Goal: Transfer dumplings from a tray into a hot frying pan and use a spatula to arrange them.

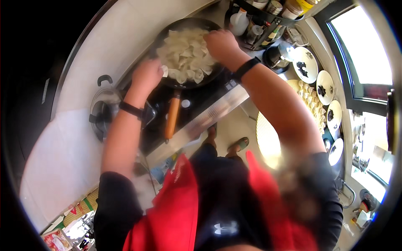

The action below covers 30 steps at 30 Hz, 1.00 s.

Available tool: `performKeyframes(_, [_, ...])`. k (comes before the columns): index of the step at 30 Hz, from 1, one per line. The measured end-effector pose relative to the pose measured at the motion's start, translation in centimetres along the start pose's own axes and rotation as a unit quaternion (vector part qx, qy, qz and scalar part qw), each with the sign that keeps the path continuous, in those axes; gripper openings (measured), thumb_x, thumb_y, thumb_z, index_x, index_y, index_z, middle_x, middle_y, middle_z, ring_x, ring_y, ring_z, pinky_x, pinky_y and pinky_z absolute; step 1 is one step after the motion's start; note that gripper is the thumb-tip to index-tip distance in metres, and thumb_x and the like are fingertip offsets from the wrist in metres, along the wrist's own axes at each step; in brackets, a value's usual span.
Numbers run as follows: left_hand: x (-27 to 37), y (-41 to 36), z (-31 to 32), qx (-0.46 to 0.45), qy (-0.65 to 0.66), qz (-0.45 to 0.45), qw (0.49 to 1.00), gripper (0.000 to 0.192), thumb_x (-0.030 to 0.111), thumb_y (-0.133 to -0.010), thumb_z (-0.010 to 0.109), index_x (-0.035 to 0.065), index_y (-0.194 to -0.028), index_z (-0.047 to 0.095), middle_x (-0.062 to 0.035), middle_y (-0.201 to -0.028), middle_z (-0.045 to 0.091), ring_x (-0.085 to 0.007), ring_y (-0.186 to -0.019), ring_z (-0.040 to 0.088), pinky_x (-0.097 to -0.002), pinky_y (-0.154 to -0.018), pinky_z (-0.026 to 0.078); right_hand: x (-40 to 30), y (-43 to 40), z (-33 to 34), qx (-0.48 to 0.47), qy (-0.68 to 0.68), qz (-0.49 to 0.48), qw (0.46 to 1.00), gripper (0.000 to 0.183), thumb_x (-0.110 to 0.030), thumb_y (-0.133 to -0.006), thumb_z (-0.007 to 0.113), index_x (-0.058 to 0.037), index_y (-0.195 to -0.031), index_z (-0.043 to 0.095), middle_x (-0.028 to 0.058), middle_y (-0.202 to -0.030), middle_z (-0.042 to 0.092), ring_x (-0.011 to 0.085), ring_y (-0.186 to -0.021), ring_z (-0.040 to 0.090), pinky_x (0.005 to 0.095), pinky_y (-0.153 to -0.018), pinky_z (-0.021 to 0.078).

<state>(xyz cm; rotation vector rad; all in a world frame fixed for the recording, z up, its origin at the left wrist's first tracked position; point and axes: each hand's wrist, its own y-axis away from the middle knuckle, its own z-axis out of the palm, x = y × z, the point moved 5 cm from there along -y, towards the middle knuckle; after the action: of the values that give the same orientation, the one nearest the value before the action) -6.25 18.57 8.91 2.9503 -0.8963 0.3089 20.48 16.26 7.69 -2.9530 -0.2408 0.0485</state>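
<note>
A dark frying pan [161, 82] with a wooden handle [172, 117] sits on the stove, heaped with pale folded dumplings [190, 55]. At the pan's left edge is my left hand [147, 73], fingers curled on a small white piece [165, 71] that looks like a dumpling. My right hand [221, 44] is over the pan's right rim, bent at the wrist, fingertips close to the dumplings. Whether those fingers hold anything is hidden. Haze blurs part of the pan.
Left of the stove stands a pot with a glass lid [102, 108]. A rack [263, 23] of bottles and jars is beyond my right hand. Along the right counter are a lidded pot [279, 56], plates with dark bits [306, 64] and a ridged tray [293, 84] with rows of dumplings [309, 97].
</note>
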Motion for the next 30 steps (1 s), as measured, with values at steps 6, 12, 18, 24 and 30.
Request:
performKeyframes(6, [-0.3, -0.9, 0.3, 0.002, 0.038, -0.018, 0.999, 0.016, 0.02, -0.092, 0.063, 0.0044, -0.094, 0.068, -0.0175, -0.093, 0.07, -0.0406, -0.091, 0.067, -0.0497, -0.077, 0.053, 0.9, -2.6, -0.9, 0.033, -0.074, 0.083, 0.993, 0.017, -0.019, -0.094, 0.058, -0.0107, -0.102, 0.071, 0.0141, -0.102, 0.073, 0.0343, -0.101, 0.071, 0.0472, -0.082, 0.0574])
performKeyframes(12, [-1.2, -2.0, 0.3, -0.028, 0.043, -0.03, 0.998, 0.017, 0.02, -0.093, 0.063, 0.0045, -0.095, 0.069, -0.0176, -0.094, 0.071, -0.041, -0.089, 0.068, -0.0501, -0.076, 0.053, 4.0, 9.1, -6.2, 0.152, -0.215, 0.122, 0.957, 0.011, -0.018, -0.093, 0.063, -0.0116, -0.1, 0.068, 0.0138, -0.094, 0.07, 0.0394, -0.087, 0.068, 0.0478, -0.074, 0.0556])
performKeyframes(18, [-2.1, -3.5, 2.2, -0.056, 0.002, -0.024, 0.998, 0.018, 0.021, -0.095, 0.062, 0.0057, -0.099, 0.071, -0.0181, -0.098, 0.073, -0.0416, -0.095, 0.069, -0.0502, -0.08, 0.054, 7.0, 28.8, -7.1, 0.097, -0.216, 0.278, 0.931, 0.01, -0.008, -0.095, 0.065, -0.0045, -0.104, 0.07, 0.0155, -0.097, 0.071, 0.0343, -0.086, 0.069, 0.0391, -0.075, 0.0555])
performKeyframes(24, [6.2, -4.6, 0.5, 0.059, 0.043, 0.14, 0.987, 0.024, 0.019, -0.101, 0.055, 0.0065, -0.115, 0.071, -0.0229, -0.113, 0.072, -0.0435, -0.107, 0.067, -0.0519, -0.092, 0.053, 11.0, 51.7, -9.0, 0.071, -0.171, 0.569, 0.801, 0.016, -0.015, -0.1, 0.063, -0.0047, -0.11, 0.072, 0.0182, -0.102, 0.073, 0.0314, -0.091, 0.071, 0.0384, -0.083, 0.055])
performKeyframes(30, [28.2, 3.0, 5.1, -0.12, 0.175, 0.266, 0.94, 0.023, 0.014, -0.099, 0.062, 0.0027, -0.118, 0.067, -0.0183, -0.109, 0.071, -0.0354, -0.095, 0.069, -0.0409, -0.085, 0.054, 15.2, 70.0, -4.0, 0.048, -0.14, 0.714, 0.684, 0.031, -0.027, -0.096, 0.067, -0.0059, -0.117, 0.072, 0.0196, -0.111, 0.076, 0.036, -0.106, 0.072, 0.0433, -0.093, 0.0551])
